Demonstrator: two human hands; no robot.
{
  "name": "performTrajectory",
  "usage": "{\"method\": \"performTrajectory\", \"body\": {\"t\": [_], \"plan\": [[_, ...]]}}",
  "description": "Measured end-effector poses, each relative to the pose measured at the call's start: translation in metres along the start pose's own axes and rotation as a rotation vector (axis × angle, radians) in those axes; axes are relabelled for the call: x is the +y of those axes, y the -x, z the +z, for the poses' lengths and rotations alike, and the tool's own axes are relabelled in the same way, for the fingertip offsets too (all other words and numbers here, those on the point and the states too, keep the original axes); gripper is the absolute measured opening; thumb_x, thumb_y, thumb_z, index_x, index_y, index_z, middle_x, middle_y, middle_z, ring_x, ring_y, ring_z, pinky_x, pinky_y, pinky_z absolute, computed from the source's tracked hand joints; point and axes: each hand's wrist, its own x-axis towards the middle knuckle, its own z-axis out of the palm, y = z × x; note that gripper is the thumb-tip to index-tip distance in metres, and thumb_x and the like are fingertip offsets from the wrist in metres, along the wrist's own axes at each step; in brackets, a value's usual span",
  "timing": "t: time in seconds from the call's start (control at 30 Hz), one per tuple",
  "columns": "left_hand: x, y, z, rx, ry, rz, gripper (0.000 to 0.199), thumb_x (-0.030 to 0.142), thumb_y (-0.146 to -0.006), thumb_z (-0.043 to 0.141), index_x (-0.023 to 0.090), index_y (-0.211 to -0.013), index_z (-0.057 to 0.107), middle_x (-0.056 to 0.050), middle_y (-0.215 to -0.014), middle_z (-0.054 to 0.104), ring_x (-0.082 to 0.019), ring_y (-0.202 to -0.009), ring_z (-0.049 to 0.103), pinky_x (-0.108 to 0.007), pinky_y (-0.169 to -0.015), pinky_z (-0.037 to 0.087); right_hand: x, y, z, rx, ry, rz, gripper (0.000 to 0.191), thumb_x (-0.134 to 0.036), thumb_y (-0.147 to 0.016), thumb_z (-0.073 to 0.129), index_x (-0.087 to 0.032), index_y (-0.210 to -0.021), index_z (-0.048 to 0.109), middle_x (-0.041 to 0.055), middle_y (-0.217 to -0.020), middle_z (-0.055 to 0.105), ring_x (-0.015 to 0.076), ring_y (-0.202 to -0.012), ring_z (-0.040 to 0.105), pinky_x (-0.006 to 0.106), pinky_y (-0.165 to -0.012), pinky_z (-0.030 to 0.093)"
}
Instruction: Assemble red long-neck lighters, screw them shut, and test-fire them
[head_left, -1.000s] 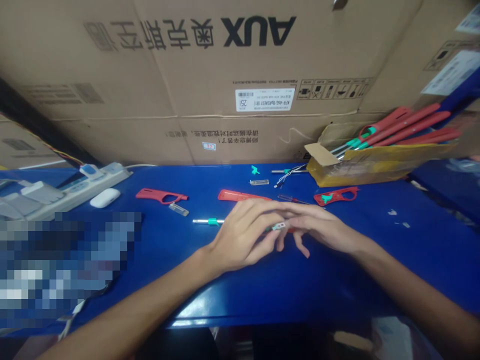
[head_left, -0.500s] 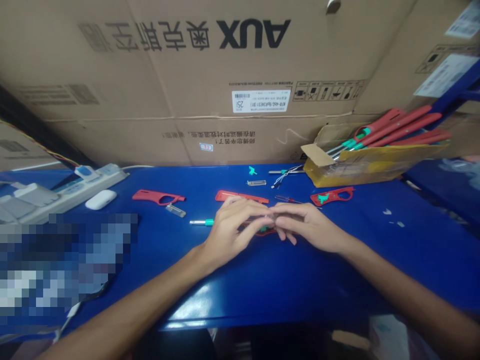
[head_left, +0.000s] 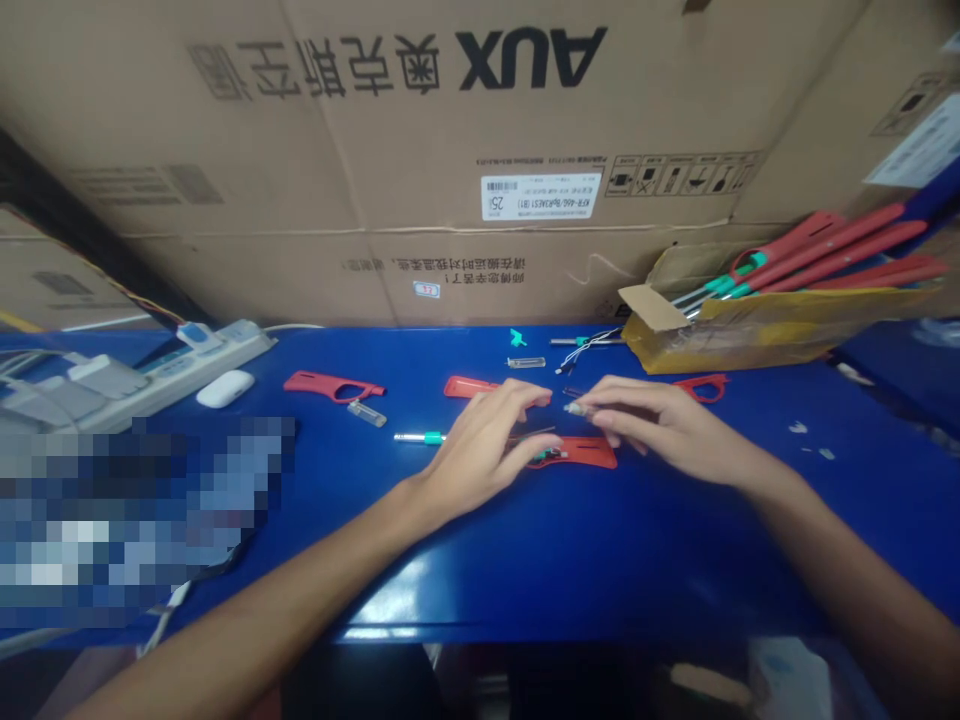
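Observation:
My left hand is spread, thumb and index finger apart, just over the red lighter casing half on the table. Green and metal parts inside that casing show beside the thumb; my hand hides the rest. A metal lighter tube with a green collar sticks out on the left. Between its fingertips, my right hand pinches a small pale part, too small to name exactly, above and right of the thumb. Behind the left fingers lies another red casing half.
On the blue table are a red lighter casing, clear fuel tanks, a green trigger and an earbud case. A carton of lighters stands back right; a power strip lies left.
The hands, fingertips together before, have moved apart. The left hand has opened, and my right hand has shifted right with the small pale part. The view has turned slightly left.

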Motion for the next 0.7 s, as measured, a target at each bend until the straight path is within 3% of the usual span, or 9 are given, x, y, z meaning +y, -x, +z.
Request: {"method": "performTrajectory", "body": {"t": [0.07,0.17,0.23,0.3,0.43,0.57,0.7], "plan": [[-0.004,-0.003,-0.006,0.035,-0.08,-0.01,0.031,0.036,-0.102,0.059,0.02,-0.127,0.055,-0.007,-0.118,0.067,-0.021,-0.104,0.064,-0.037,-0.092,0.048,0.002,0.002,-0.011,0.002,0.028,0.023,0.033,-0.047,-0.096,0.061,-0.021,-0.109,0.076,0.0027,-0.08,0.064,0.0116,-0.06,0.057,0.025,-0.052,0.045],[-0.013,-0.009,-0.022,0.202,-0.157,-0.076,0.02,0.032,-0.105,0.051,0.02,-0.118,0.059,-0.005,-0.11,0.068,-0.018,-0.093,0.065,-0.034,-0.086,0.047,0.008,0.005,-0.022,-0.029,0.045,0.116,0.036,-0.051,-0.095,0.061,-0.021,-0.112,0.073,0.0011,-0.071,0.063,0.0122,-0.056,0.057,0.024,-0.048,0.045],[-0.021,-0.011,-0.033,0.317,-0.162,-0.119,0.018,0.031,-0.105,0.049,0.019,-0.113,0.06,-0.004,-0.103,0.068,-0.016,-0.088,0.063,-0.033,-0.084,0.047,0.012,0.007,-0.026,-0.098,0.047,0.181,0.038,-0.053,-0.094,0.061,-0.021,-0.11,0.073,0.0024,-0.072,0.066,0.0136,-0.058,0.06,0.025,-0.048,0.046],[-0.028,-0.013,-0.04,0.356,-0.179,-0.14,0.017,0.03,-0.106,0.048,0.018,-0.107,0.061,-0.003,-0.098,0.068,-0.016,-0.087,0.063,-0.032,-0.083,0.046,0.017,0.009,-0.027,-0.189,0.039,0.216,0.039,-0.054,-0.094,0.06,-0.02,-0.108,0.073,0.0048,-0.078,0.07,0.0148,-0.062,0.063,0.025,-0.05,0.047],[-0.036,-0.011,-0.036,0.186,-0.271,-0.131,0.018,0.028,-0.105,0.05,0.018,-0.101,0.063,-0.002,-0.095,0.069,-0.016,-0.084,0.061,-0.032,-0.08,0.042,0.023,0.01,-0.025,-0.315,0.022,0.244,0.039,-0.054,-0.095,0.059,-0.02,-0.109,0.073,0.0073,-0.086,0.073,0.0161,-0.07,0.065,0.026,-0.054,0.049],[-0.029,-0.008,-0.021,-0.095,-0.328,-0.052,0.023,0.035,-0.105,0.051,0.018,-0.103,0.068,-0.003,-0.102,0.07,-0.018,-0.093,0.063,-0.033,-0.082,0.041,0.024,0.008,-0.019,-0.313,0.048,0.264,0.04,-0.056,-0.093,0.061,-0.023,-0.112,0.074,0.0064,-0.1,0.075,0.018,-0.079,0.068,0.029,-0.066,0.053],[-0.021,-0.007,-0.011,-0.265,-0.335,0.015,0.029,0.039,-0.104,0.052,0.018,-0.11,0.071,-0.005,-0.111,0.07,-0.02,-0.103,0.062,-0.035,-0.089,0.043,0.019,0.005,-0.013,-0.299,0.13,0.26,0.044,-0.061,-0.092,0.059,-0.027,-0.116,0.073,0.0032,-0.111,0.074,0.0203,-0.09,0.068,0.031,-0.078,0.053]]}}
